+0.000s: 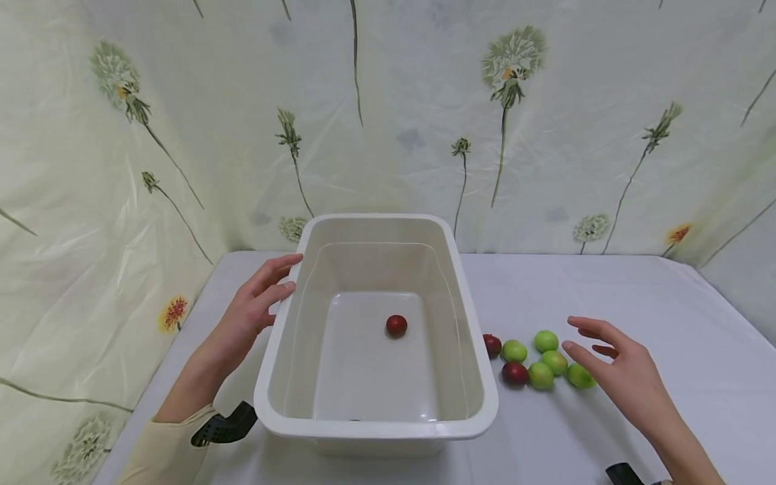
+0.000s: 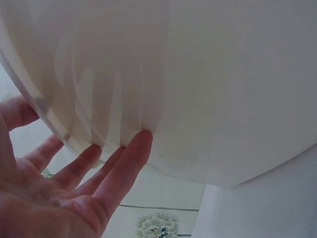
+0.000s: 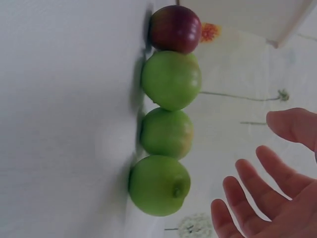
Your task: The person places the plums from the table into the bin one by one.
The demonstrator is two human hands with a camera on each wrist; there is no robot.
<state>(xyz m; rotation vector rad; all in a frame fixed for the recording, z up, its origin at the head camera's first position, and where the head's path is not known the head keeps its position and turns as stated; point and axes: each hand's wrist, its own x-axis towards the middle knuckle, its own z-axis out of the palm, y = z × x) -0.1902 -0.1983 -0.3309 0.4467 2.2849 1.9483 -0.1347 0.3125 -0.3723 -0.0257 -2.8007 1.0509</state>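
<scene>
A large off-white plastic tub (image 1: 370, 429) stands in the middle of the head view, with one red apple (image 1: 397, 327) on its floor. My left hand (image 1: 251, 303) touches the tub's left side near the rim; in the left wrist view its extended fingers (image 2: 121, 168) rest against the outer wall. To the right of the tub, several green apples (image 1: 541, 376) and two red apples (image 1: 514, 374) lie grouped together. My right hand (image 1: 624, 370) hovers just right of this group, fingers spread and holding nothing. The right wrist view shows a red apple (image 3: 175, 29) and green apples (image 3: 159, 186) lined up beside that hand.
A white cloth (image 1: 661, 303) covers the table. Behind it and at the left hangs a pale curtain (image 1: 400, 81) with a dandelion print. The tub's right wall partly hides one red apple.
</scene>
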